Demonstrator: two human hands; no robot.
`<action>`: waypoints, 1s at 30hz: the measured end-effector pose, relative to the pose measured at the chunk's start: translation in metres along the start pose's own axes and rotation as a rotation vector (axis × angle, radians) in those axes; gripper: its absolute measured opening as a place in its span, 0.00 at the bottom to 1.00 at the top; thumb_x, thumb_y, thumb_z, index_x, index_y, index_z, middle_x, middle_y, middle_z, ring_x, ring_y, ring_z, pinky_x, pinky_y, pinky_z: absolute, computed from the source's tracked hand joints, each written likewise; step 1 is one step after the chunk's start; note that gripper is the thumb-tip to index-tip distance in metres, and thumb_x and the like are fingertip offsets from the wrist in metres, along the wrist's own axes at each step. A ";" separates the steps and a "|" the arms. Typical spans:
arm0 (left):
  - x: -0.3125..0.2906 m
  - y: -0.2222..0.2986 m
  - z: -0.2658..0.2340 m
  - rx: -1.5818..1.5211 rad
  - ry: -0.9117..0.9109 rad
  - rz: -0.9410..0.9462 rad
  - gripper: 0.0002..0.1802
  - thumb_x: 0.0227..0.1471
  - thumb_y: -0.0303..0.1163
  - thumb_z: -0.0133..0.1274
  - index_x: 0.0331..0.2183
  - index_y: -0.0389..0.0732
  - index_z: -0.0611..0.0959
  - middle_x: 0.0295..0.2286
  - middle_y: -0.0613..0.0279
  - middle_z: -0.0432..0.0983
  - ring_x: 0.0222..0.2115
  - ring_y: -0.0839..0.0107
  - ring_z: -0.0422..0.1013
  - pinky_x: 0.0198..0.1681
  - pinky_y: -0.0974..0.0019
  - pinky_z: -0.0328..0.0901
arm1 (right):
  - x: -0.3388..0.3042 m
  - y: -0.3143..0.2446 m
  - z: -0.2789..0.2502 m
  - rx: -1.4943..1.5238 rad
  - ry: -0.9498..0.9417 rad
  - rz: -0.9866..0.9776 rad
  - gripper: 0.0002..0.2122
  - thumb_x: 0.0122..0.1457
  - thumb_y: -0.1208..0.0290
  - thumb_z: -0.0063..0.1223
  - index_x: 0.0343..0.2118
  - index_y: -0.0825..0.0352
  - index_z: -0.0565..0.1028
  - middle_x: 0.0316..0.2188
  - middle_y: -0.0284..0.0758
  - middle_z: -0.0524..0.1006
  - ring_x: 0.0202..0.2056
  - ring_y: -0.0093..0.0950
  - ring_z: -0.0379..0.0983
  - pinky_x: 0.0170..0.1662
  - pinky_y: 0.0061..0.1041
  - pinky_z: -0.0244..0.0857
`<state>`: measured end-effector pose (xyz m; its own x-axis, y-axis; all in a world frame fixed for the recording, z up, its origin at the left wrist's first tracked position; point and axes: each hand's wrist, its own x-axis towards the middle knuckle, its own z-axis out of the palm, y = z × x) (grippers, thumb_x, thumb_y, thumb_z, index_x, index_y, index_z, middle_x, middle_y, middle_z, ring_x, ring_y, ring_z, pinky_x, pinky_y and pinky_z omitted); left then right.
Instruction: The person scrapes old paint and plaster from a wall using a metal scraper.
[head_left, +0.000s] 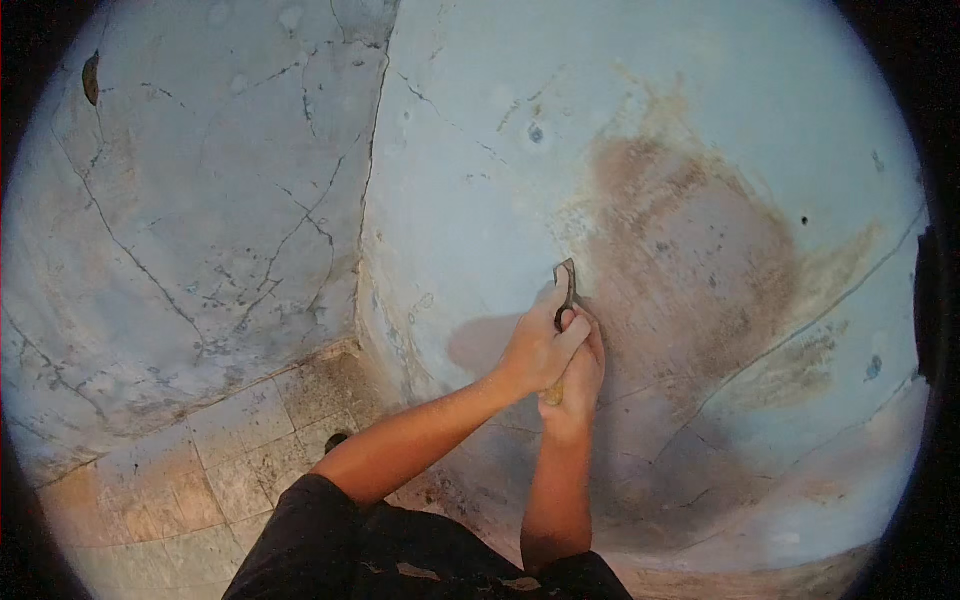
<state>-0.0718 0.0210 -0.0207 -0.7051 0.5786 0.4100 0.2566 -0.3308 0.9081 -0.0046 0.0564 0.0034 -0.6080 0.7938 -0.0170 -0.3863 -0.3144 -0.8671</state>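
Note:
Both my hands are closed around a scraper (570, 289) with a dark, bent metal head and a wooden handle. My right hand (582, 375) wraps the handle, whose butt end shows below the palm. Beside it, my left hand (540, 340) grips near the metal neck, with a finger stretched up along the head. The scraper's tip is at the pale blue wall (470, 230), by the left edge of a large brown patch (700, 250) of bared plaster. Whether the tip touches the wall, I cannot tell.
A cracked, blue-grey wall (200, 200) meets the worked wall at a corner on the left. Stained square floor tiles (235, 430) lie at the lower left. A long crack runs across the wall to the right. A dark object stands at the far right rim.

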 end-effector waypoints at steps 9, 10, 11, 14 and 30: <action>0.043 0.002 -0.062 -0.009 -0.012 -0.045 0.42 0.62 0.34 0.52 0.68 0.25 0.54 0.37 0.54 0.79 0.39 0.70 0.74 0.46 0.68 0.68 | 0.034 0.029 0.056 -0.038 0.012 0.007 0.11 0.69 0.72 0.52 0.50 0.68 0.77 0.42 0.30 0.78 0.40 0.22 0.77 0.43 0.23 0.74; 0.049 0.004 -0.072 -0.027 -0.039 -0.121 0.42 0.63 0.34 0.52 0.68 0.25 0.54 0.39 0.53 0.80 0.41 0.69 0.75 0.48 0.68 0.68 | 0.038 0.031 0.068 -0.039 0.033 0.027 0.11 0.69 0.72 0.52 0.51 0.68 0.76 0.42 0.30 0.78 0.41 0.23 0.77 0.43 0.24 0.74; 0.056 0.000 -0.079 -0.028 -0.035 -0.121 0.42 0.63 0.34 0.52 0.68 0.25 0.54 0.39 0.53 0.80 0.41 0.69 0.75 0.48 0.68 0.68 | 0.041 0.033 0.082 -0.042 0.030 0.028 0.11 0.69 0.72 0.52 0.51 0.68 0.76 0.42 0.30 0.78 0.41 0.23 0.77 0.43 0.24 0.74; 0.074 -0.014 -0.099 -0.113 0.056 0.030 0.46 0.59 0.38 0.53 0.67 0.23 0.52 0.32 0.37 0.76 0.34 0.50 0.76 0.42 0.59 0.69 | 0.049 0.041 0.116 -0.144 0.075 0.006 0.13 0.69 0.72 0.51 0.53 0.69 0.76 0.43 0.32 0.78 0.43 0.24 0.77 0.45 0.24 0.74; 0.165 -0.032 -0.230 -0.039 0.011 -0.099 0.39 0.60 0.33 0.52 0.65 0.22 0.60 0.32 0.52 0.80 0.34 0.68 0.75 0.42 0.67 0.70 | 0.132 0.122 0.217 -0.084 -0.064 0.094 0.10 0.67 0.71 0.53 0.47 0.69 0.76 0.41 0.35 0.78 0.41 0.25 0.76 0.41 0.27 0.73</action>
<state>-0.3480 -0.0448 -0.0014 -0.7328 0.6019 0.3174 0.1598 -0.3012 0.9401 -0.2821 0.0096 0.0033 -0.6823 0.7276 -0.0706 -0.2677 -0.3386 -0.9021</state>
